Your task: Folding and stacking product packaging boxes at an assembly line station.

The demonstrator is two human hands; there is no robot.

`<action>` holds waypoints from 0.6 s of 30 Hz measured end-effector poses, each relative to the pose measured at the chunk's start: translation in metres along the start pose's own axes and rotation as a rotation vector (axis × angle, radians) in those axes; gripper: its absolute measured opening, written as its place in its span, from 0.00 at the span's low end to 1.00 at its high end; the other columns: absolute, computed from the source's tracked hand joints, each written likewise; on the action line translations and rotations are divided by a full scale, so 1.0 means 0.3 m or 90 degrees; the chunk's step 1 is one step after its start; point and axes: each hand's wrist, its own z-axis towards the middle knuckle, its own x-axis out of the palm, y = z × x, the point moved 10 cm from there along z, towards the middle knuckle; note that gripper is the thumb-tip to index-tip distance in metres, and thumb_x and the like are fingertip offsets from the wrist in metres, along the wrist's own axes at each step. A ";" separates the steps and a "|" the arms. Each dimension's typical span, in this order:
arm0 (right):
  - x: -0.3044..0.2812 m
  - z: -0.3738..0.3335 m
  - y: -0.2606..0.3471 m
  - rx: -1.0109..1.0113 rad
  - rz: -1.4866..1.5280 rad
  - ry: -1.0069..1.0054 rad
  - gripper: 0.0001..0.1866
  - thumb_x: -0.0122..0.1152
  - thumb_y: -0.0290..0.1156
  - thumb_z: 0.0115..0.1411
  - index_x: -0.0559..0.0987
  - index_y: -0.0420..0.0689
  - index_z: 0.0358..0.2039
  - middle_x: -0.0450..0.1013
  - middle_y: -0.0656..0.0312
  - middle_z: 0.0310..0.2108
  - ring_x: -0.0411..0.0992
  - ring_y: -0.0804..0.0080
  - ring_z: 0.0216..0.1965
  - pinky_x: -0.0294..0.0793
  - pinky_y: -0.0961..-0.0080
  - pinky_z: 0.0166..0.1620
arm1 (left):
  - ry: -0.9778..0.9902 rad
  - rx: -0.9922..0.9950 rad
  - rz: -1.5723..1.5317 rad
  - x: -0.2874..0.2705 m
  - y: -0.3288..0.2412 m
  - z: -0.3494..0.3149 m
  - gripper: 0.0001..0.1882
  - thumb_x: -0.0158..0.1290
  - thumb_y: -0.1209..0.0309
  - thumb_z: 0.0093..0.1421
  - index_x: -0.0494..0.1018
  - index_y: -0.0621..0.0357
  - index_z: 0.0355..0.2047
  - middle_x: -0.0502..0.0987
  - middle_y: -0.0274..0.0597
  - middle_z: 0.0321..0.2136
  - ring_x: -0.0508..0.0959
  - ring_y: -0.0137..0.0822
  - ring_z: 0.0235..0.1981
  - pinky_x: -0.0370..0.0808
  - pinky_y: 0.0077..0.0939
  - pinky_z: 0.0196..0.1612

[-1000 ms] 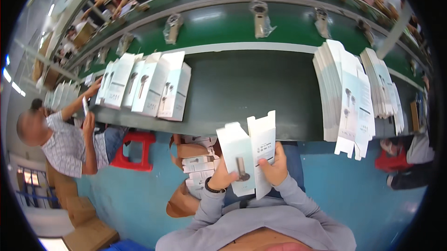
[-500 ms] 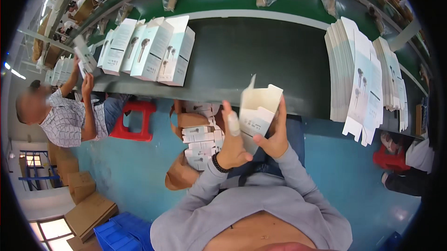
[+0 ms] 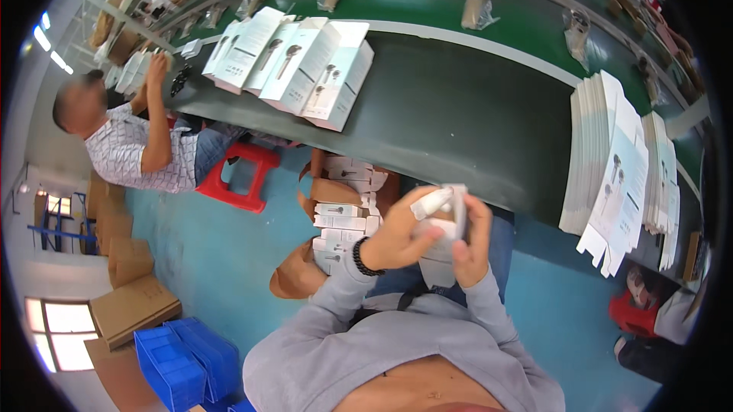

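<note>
Gripping a pale carton (image 3: 437, 268) by its side with the right hand (image 3: 475, 240), over the lap (image 3: 502, 250), just off the near edge of the table (image 3: 458, 106). Got the left hand (image 3: 401, 235) right up by its top, with white wrapping (image 3: 433, 203) on one finger. Too blurry to call that grip open or closed tbh. Also seeing upright boxes (image 3: 294, 64) to the left, flattened boxes (image 3: 611, 183) right.

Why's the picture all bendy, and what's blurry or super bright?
In the head view, the fisheye lens curves the table's edges; also in the head view, the held box looks blurry; at the head view's lower left, the window glares white.
</note>
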 end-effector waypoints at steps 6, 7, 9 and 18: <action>-0.007 0.022 0.087 -0.032 0.124 -0.092 0.27 0.61 0.42 0.53 0.61 0.39 0.45 0.63 0.50 0.45 0.63 0.65 0.48 0.61 0.68 0.52 | -0.292 0.014 -0.368 0.004 -0.027 -0.019 0.26 0.47 0.79 0.51 0.57 0.69 0.52 0.65 0.50 0.44 0.67 0.39 0.46 0.64 0.30 0.50; -0.008 0.025 0.084 -0.029 0.122 -0.094 0.27 0.61 0.42 0.53 0.61 0.39 0.45 0.63 0.50 0.45 0.63 0.65 0.48 0.61 0.68 0.52 | -0.292 0.011 -0.371 -0.005 -0.023 -0.017 0.26 0.47 0.79 0.51 0.57 0.69 0.52 0.65 0.50 0.44 0.67 0.39 0.46 0.64 0.30 0.50; -0.021 0.028 0.115 -0.101 0.072 -0.088 0.27 0.61 0.41 0.52 0.62 0.40 0.44 0.65 0.48 0.44 0.64 0.62 0.48 0.62 0.65 0.52 | -0.172 0.039 -0.198 0.011 -0.061 0.022 0.30 0.48 0.79 0.50 0.53 0.68 0.54 0.65 0.50 0.43 0.67 0.40 0.45 0.65 0.32 0.49; -0.026 0.037 0.117 -0.203 0.007 -0.102 0.19 0.53 0.42 0.58 0.74 0.40 0.42 0.62 0.44 0.52 0.62 0.55 0.48 0.58 0.62 0.51 | -0.198 0.288 0.032 -0.029 -0.145 0.023 0.38 0.49 0.85 0.47 0.50 0.55 0.58 0.72 0.35 0.26 0.71 0.33 0.24 0.58 0.32 0.31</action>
